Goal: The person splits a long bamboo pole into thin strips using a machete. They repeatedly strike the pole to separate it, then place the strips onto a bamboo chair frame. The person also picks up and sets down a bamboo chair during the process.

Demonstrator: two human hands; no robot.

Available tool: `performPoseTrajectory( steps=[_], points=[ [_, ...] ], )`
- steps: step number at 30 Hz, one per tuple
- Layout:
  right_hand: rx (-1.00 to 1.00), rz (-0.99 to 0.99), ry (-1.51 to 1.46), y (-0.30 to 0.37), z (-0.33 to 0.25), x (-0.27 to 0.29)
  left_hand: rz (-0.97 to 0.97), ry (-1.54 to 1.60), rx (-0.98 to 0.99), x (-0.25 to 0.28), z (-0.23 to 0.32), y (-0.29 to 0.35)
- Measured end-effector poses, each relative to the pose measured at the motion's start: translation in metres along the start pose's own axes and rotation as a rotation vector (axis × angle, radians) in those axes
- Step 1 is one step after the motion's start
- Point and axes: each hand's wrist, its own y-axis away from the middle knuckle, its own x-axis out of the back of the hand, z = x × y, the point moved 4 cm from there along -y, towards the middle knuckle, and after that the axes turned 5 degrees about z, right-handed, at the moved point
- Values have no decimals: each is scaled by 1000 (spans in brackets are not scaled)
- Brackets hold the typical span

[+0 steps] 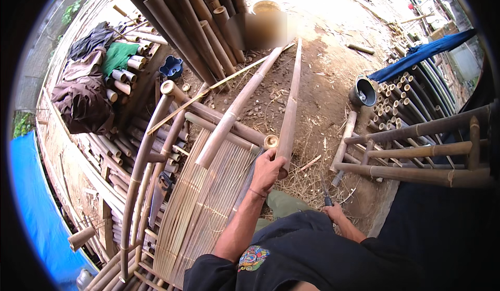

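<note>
My left hand (270,171) is closed on the near end of a brown bamboo pole (292,111), which slants away across the dirt. Low at my right side, my right hand (337,215) grips the dark handle of a knife (327,200); its narrow blade points away from me and is hard to make out against the shavings. Left of the held pole, a second bamboo pole (240,103) rests across the frame of a bamboo bench (138,158). Thin split strips form the bench's slatted seat (195,207), beside my left forearm.
A handsaw (159,194) hangs at the bench's left side. Upright bamboo poles (190,25) stand ahead. A bamboo frame (416,153) and a black bucket (363,92) are on the right, near stacked bamboo (398,101). Cloths (86,90) cover a pile at left.
</note>
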Motion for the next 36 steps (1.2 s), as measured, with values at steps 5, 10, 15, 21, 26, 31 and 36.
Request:
performPoseTrajectory(
  steps=[5, 10, 15, 21, 26, 31, 36],
  points=[
    [26, -1, 75, -3, -3, 4, 144, 69, -240, -30, 42, 3],
    [110, 58, 168, -8, -4, 11, 37, 158, -311, -56, 77, -6],
    [176, 52, 219, 4, -32, 13, 42, 311, -294, -45, 87, -12],
    [233, -76, 330, 8, -11, 10, 589, 133, -320, 72, 3, -8],
    [347, -204, 559, -58, 18, 34, 1117, -1, 24, 220, -156, -12],
    [310, -189, 621, -36, -17, 37, 1212, -186, 162, 258, -207, -42],
    [152, -80, 481, 40, -77, 10, 958, -138, 278, 298, -220, -66]
  ],
)
